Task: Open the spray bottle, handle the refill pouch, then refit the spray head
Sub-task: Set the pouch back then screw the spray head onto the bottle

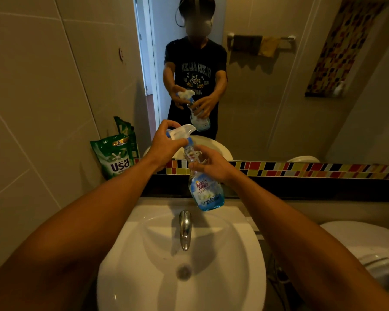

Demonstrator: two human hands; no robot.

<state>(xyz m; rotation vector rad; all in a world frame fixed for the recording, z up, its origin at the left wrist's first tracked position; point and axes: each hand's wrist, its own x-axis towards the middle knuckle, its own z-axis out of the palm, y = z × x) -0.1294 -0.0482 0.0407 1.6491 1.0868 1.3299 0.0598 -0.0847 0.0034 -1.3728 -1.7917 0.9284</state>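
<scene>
A clear spray bottle [206, 191] with a blue label and a little blue liquid at its base hangs tilted above the back of the sink. My right hand [211, 163] grips its upper body and neck. My left hand [164, 142] is closed around the white spray head [182, 131] with its blue collar, which sits on the bottle's neck. A green refill pouch [116, 157] stands upright against the wall on the ledge at the left, untouched.
A white sink [245, 254] with a chrome tap [185, 230] lies directly below the bottle. A mirror above the coloured tile strip [312, 169] reflects a person holding the bottle. A white toilet [368, 248] stands at the right.
</scene>
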